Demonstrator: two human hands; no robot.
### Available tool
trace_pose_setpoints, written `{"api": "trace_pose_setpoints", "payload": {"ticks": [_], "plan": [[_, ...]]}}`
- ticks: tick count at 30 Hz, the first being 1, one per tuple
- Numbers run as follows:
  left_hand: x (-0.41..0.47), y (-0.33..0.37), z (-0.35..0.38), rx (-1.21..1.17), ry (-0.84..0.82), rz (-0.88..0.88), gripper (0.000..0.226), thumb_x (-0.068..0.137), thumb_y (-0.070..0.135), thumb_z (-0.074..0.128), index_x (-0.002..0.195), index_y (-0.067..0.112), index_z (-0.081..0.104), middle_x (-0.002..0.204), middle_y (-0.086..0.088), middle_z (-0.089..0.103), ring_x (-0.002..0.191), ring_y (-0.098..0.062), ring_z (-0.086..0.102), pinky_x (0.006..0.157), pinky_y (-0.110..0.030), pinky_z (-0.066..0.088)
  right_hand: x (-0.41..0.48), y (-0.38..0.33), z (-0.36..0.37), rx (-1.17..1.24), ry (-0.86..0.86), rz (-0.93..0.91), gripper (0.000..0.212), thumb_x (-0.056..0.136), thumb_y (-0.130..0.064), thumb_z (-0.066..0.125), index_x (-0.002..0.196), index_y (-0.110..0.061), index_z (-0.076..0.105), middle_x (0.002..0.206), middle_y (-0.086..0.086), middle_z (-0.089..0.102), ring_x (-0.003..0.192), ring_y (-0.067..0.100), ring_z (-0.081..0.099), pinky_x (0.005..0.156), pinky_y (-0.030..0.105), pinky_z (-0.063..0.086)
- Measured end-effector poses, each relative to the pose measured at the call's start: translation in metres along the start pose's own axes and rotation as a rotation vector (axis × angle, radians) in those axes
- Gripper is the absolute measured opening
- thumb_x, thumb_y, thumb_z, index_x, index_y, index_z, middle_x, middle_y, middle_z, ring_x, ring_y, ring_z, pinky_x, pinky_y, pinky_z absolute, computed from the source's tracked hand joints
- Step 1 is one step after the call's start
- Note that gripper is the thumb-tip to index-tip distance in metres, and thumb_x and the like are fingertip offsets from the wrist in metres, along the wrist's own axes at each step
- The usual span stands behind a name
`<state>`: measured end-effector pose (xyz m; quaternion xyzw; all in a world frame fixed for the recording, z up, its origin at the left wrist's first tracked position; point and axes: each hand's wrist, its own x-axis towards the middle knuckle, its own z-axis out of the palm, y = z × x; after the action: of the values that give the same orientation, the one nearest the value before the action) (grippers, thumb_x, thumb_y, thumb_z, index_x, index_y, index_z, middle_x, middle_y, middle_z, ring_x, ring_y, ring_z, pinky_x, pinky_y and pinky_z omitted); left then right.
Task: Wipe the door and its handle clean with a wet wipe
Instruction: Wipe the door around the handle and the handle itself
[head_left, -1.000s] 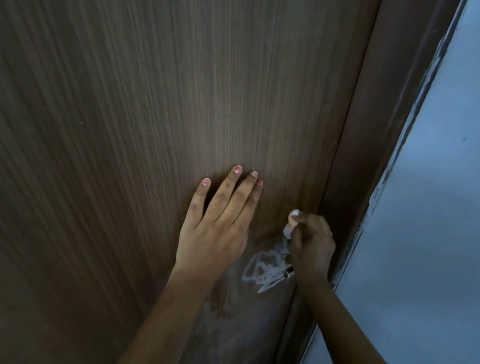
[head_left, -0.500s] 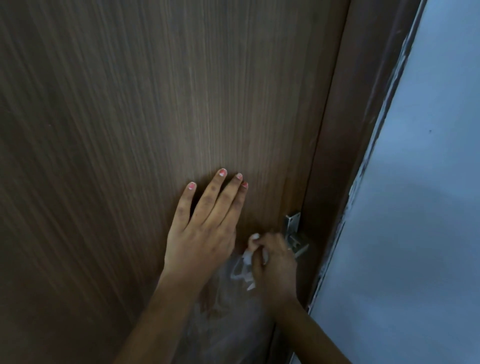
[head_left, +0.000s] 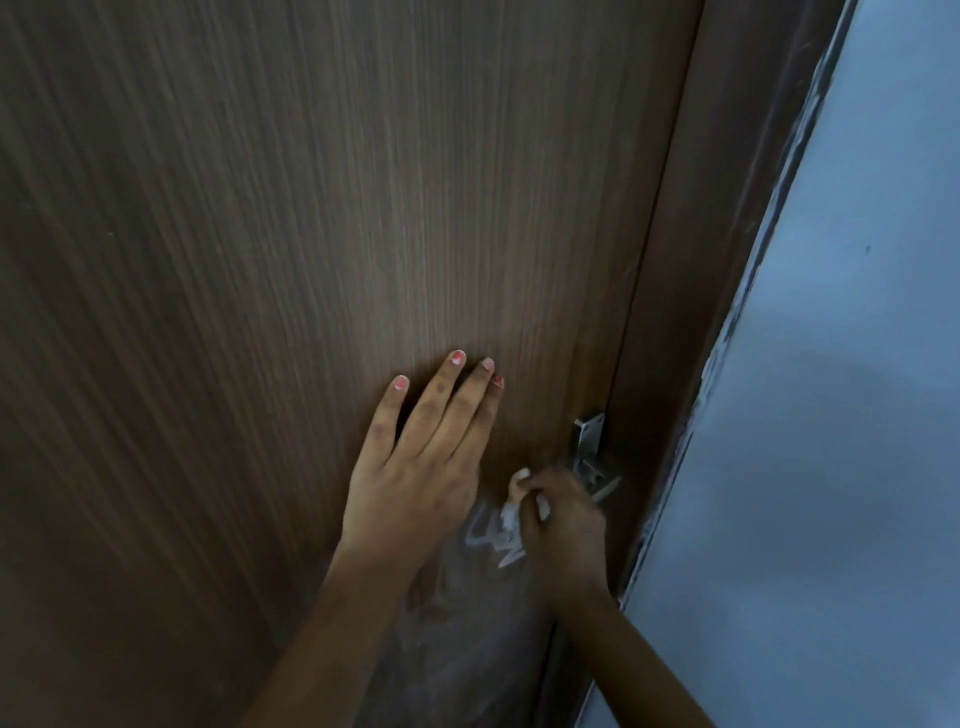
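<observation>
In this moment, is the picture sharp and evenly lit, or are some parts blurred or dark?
Head view: dim overall, no glare; the door is darker toward its left side; the right hand with the wet wipe is smeared by motion; the left hand looks sharper; the handle is soft; wide-angle lens slants the frame.

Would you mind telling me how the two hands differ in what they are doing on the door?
The left hand lies flat and open on the door, holding nothing; the right hand is closed in a grip on a white wet wipe. The left is higher, the right beside the metal handle. Both are bare.
</observation>
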<state>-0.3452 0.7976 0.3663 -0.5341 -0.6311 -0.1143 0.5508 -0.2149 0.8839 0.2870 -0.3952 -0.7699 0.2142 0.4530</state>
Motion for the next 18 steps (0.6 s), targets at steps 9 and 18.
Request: {"api": "trace_pose_setpoints", "payload": {"ticks": [9,18], "plan": [[0.000,-0.001,-0.001,-0.006,0.000,0.001,0.050,0.095,0.023,0.039,0.143,0.016,0.045,0.150,-0.002,0.043,0.142,-0.021,0.027,0.119,-0.046,0.006,0.003,-0.019,-0.003,0.001,0.086,-0.053,0.011,0.085,-0.015,0.061,0.089,-0.025,0.064,0.084,-0.022,0.055,0.075,-0.010,0.052,0.067,-0.001,0.039],[0.000,0.001,-0.001,-0.031,0.013,0.004,0.051,0.093,0.024,0.046,0.143,0.016,0.046,0.150,-0.002,0.043,0.141,-0.021,0.029,0.118,-0.046,0.006,0.042,-0.003,-0.024,0.002,0.191,0.179,0.014,0.084,-0.004,0.061,0.093,-0.009,0.069,0.095,0.006,0.069,0.077,0.006,0.055,0.065,0.004,0.035]]}}
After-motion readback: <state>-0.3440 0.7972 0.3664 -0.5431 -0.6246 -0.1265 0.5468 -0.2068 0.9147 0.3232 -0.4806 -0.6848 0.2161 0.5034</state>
